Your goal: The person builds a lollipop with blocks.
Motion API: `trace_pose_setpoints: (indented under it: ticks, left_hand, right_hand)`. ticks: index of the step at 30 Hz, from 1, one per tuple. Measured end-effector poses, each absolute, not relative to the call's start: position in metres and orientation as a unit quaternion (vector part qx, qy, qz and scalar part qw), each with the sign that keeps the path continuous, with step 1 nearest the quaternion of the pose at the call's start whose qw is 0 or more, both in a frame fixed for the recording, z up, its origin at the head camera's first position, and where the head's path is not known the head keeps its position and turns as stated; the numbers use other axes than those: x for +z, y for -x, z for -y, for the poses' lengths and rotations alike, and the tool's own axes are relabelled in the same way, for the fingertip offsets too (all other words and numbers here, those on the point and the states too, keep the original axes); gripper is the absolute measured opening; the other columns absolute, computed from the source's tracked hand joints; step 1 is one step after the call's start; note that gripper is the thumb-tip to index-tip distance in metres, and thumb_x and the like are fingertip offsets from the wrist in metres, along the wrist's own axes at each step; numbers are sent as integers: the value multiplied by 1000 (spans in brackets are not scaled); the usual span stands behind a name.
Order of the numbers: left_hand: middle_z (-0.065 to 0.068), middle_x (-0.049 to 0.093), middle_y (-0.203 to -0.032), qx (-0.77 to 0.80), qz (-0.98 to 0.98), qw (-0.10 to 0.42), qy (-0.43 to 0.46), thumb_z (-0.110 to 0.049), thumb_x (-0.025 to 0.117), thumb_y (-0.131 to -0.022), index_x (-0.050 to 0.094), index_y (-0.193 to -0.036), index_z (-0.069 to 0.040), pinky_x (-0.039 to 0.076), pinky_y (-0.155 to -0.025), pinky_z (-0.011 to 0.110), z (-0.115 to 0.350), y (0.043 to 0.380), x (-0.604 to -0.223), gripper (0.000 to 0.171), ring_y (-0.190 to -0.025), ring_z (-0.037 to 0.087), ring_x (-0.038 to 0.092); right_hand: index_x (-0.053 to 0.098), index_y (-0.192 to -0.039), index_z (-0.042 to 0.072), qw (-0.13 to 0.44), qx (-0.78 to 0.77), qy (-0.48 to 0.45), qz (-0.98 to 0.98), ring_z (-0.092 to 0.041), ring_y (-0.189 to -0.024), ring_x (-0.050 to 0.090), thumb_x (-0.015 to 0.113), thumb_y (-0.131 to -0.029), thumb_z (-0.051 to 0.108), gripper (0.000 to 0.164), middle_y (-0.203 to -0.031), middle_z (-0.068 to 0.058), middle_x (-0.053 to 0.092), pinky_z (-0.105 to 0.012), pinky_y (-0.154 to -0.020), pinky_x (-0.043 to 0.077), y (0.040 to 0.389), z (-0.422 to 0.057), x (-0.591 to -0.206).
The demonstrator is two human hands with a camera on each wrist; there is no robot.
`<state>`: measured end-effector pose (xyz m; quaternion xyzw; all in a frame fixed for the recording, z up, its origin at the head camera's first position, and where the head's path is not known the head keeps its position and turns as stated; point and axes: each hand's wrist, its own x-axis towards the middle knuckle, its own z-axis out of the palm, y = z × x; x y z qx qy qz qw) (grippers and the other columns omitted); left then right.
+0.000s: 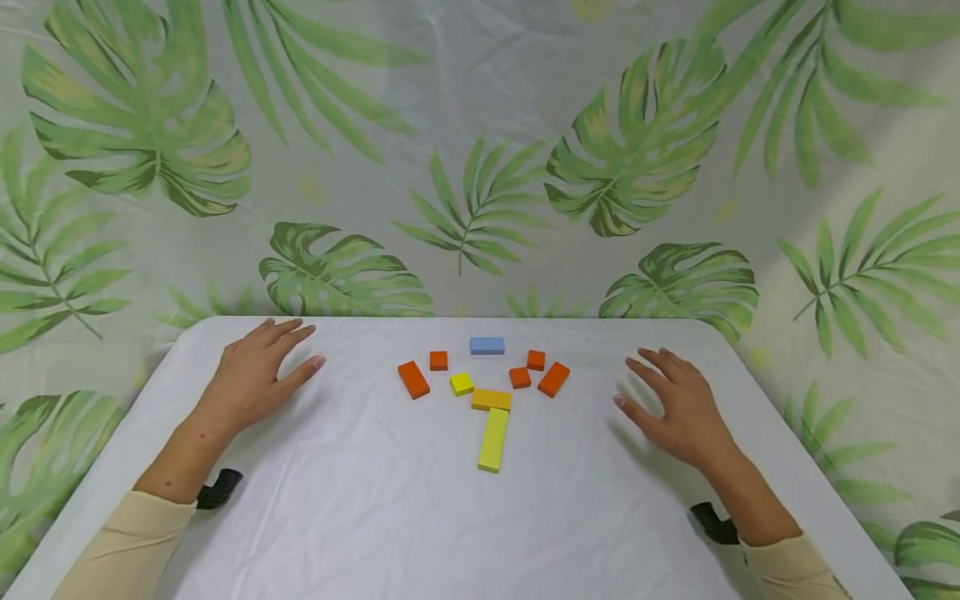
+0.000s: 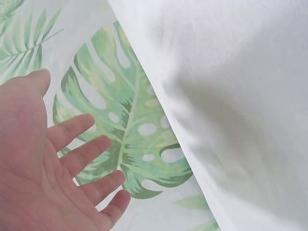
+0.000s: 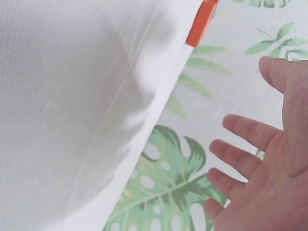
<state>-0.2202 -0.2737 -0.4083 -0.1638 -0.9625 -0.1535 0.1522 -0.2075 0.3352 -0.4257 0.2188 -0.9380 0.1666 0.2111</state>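
Observation:
Both hands hold nothing, fingers spread and relaxed over the table's two sides. My left hand [image 1: 255, 371] is left of the blocks, nearest an orange-red block [image 1: 413, 380]. On the other side, my right hand [image 1: 671, 404] is closest to a second orange-red block [image 1: 553, 379]; the right wrist view catches an orange block [image 3: 201, 23] at its top. Between the hands lie small orange-red cubes [image 1: 438, 361], a yellow cube [image 1: 461, 384], a light blue block [image 1: 487, 346] at the back, and an orange-yellow block [image 1: 491, 400] set crosswise at the end of a long yellow-green block [image 1: 492, 440].
A white cloth covers the table [image 1: 360, 517], whose far corners are rounded. Behind it hangs a leaf-patterned curtain [image 1: 480, 108]. Black wrist mounts [image 1: 219, 490] stick out under both forearms, beside beige sleeves [image 1: 127, 542].

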Motion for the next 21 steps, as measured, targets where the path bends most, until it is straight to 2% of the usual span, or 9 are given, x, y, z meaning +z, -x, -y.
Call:
trace_pose_setpoints:
  ticks: [8, 21]
  left_hand:
    - [24, 56, -152, -158, 956, 168, 183, -42, 68, -104, 61, -149, -6, 39, -100, 77, 265, 217, -410, 58, -142, 54, 45]
    - [20, 55, -155, -168, 955, 152, 192, -44, 66, -105, 61, -150, -9, 38, -103, 76, 247, 209, -413, 57, -147, 51, 42]
  right_hand:
    - [67, -141, 3, 211, 162, -231, 936, -54, -141, 45, 84, -89, 27, 60, -148, -23, 59, -72, -111, 32, 201, -324, -423]
    - [67, -142, 5, 208, 156, -247, 933, -51, -142, 46, 84, -89, 28, 61, -148, -21, 60, -74, -112, 32, 194, -314, -421]
